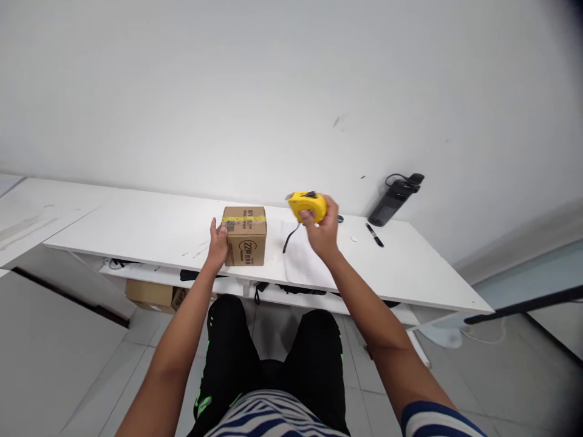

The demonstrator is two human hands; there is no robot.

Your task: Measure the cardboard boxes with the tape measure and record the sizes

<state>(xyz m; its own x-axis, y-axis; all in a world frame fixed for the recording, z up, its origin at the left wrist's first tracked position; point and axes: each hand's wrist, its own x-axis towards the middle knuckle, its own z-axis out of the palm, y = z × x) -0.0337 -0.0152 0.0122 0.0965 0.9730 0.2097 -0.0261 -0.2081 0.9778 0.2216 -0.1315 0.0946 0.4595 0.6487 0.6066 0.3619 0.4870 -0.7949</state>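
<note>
A small brown cardboard box (246, 250) with dark printing and yellow tape across its top stands on the white tabletop. My left hand (218, 244) rests against its left side, one finger pointing up and the thumb by the box's edge. Above the table, right of the box, my right hand (324, 230) grips a yellow tape measure (308, 206). A black wrist strap (290, 238) dangles from the tape measure. No blade can be seen drawn out. Beneath it lies a white sheet of paper (304, 258), partly covered by my right forearm.
A dark bottle (395, 199) stands near the wall at the right, with a black marker (375, 235) in front of it. The white table (136, 218) has a shelf (164, 273) below holding dark items. Another cardboard box (149, 295) sits under it, at the left.
</note>
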